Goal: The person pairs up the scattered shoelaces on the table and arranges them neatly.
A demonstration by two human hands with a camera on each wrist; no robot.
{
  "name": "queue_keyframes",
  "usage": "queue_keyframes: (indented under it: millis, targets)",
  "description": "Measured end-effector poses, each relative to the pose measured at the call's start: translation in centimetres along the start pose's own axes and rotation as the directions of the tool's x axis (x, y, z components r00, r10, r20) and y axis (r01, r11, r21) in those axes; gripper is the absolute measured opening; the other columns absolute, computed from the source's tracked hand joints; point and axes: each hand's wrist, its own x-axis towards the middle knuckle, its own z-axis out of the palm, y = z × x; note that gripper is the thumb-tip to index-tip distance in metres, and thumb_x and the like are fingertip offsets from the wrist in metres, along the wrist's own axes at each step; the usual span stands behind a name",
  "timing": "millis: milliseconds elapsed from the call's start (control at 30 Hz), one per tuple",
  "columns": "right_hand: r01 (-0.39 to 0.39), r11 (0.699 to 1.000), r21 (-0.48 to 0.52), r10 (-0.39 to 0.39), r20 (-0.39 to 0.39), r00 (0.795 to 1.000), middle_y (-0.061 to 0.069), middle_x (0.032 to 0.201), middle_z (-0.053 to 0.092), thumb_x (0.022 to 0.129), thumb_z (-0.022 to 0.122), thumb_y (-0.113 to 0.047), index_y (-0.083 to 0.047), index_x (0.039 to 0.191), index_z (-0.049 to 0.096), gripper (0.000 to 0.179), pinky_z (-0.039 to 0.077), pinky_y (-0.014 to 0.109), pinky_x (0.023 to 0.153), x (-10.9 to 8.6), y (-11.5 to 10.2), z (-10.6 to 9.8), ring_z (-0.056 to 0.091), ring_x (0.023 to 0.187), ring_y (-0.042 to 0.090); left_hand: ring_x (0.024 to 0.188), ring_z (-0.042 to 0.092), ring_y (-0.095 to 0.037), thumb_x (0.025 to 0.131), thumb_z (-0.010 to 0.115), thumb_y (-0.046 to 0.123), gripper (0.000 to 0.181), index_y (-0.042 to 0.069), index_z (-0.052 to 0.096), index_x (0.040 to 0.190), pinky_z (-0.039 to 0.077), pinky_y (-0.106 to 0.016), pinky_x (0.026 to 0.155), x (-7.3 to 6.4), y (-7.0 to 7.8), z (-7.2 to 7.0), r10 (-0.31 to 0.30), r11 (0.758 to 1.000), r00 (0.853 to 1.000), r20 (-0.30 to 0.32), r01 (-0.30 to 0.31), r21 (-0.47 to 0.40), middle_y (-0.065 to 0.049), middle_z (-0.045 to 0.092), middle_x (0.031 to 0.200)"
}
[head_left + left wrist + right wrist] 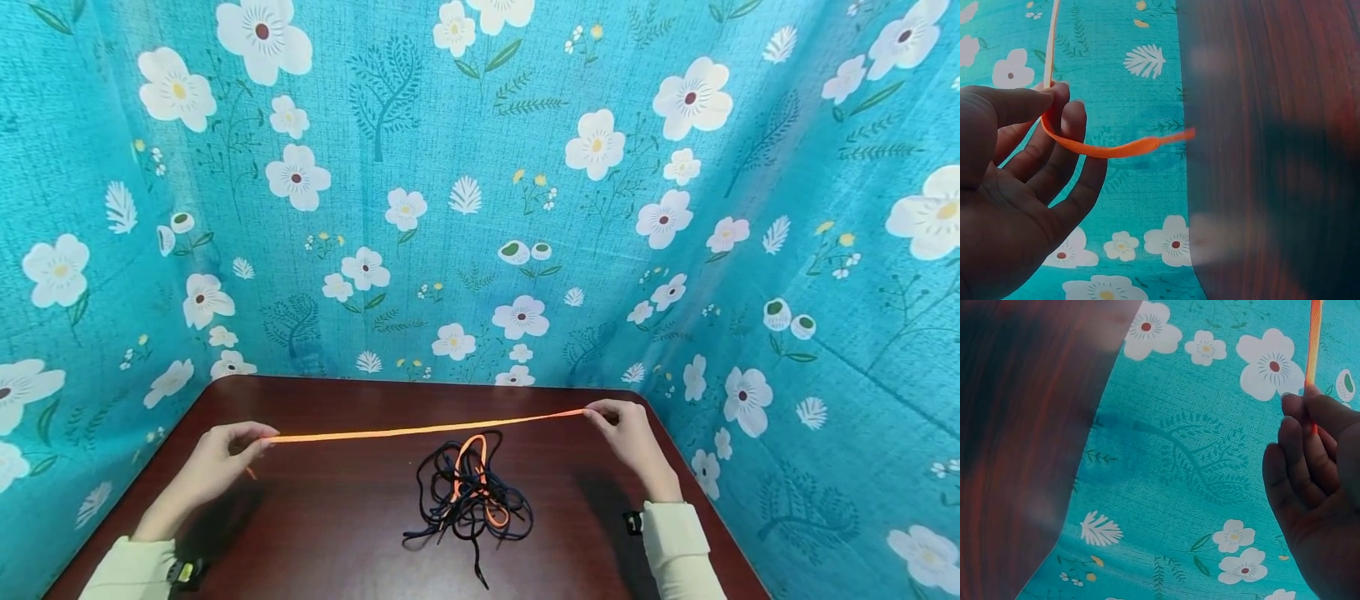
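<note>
An orange shoelace (pixel 420 430) is stretched nearly straight between both hands above the table. My left hand (pixel 217 458) pinches it between thumb and index finger near one end. In the left wrist view, the short tail of the orange shoelace (pixel 1116 149) curves out below the pinch and ends in a narrow tip. My right hand (pixel 626 433) pinches the other end, slightly higher in the head view. In the right wrist view, only a stub of the orange shoelace (pixel 1314 428) shows below the right thumb. Between the hands lies a tangled pile of black laces (pixel 468 492) with another orange lace (pixel 459 475) looped through it.
The dark red-brown table (pixel 337 517) has rounded far corners. A teal floral curtain (pixel 450 275) surrounds its back and both sides. Dark devices (pixel 185 573) are strapped at the cuffs of the pale sleeves (pixel 131 571).
</note>
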Motion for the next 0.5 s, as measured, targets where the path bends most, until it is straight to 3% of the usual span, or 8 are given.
queue_keyframes:
  millis: [133, 267, 500]
  targets:
    - [0.004, 1.000, 0.007, -0.005, 0.027, 1.000, 0.009, 0.101, 0.077, 0.095, 0.072, -0.012, -0.005, 0.112, 0.077, 0.019, 0.061, 0.038, 0.077, -0.2, 0.4, -0.1, 0.070, 0.084, 0.020, 0.064, 0.058, -0.017, 0.097, 0.070, 0.017, 0.027, -0.002, 0.070, 0.116, 0.056, -0.035, 0.054, 0.1, -0.3, -0.2, -0.007, 1.000, 1.000, -0.002, 0.007, 0.018, -0.015, 0.073, 0.097]
    - [0.029, 1.000, -0.006, -0.029, 0.023, 0.999, 0.008, 0.101, 0.077, 0.096, 0.070, -0.012, -0.004, 0.112, 0.076, 0.019, 0.060, 0.038, 0.078, -0.2, 1.1, -0.1, 0.071, 0.087, 0.020, 0.060, 0.056, -0.021, 0.096, 0.071, 0.014, 0.025, -0.002, 0.071, 0.115, 0.052, -0.031, 0.051, 0.2, -0.6, -0.4, -0.011, 0.999, 1.000, -0.016, 0.011, 0.043, -0.015, 0.074, 0.096]
    - [0.008, 1.000, -0.017, -0.008, -0.001, 1.000, 0.003, 0.095, 0.077, 0.095, 0.072, -0.018, -0.009, 0.105, 0.078, 0.014, 0.057, 0.029, 0.072, 0.1, 1.7, -0.7, 0.068, 0.081, 0.016, 0.079, 0.064, -0.022, 0.094, 0.073, 0.012, 0.021, -0.001, 0.073, 0.110, 0.054, -0.020, 0.065, 0.5, -1.4, -0.8, 0.032, 0.993, 0.998, -0.049, -0.026, 0.118, -0.018, 0.075, 0.100]
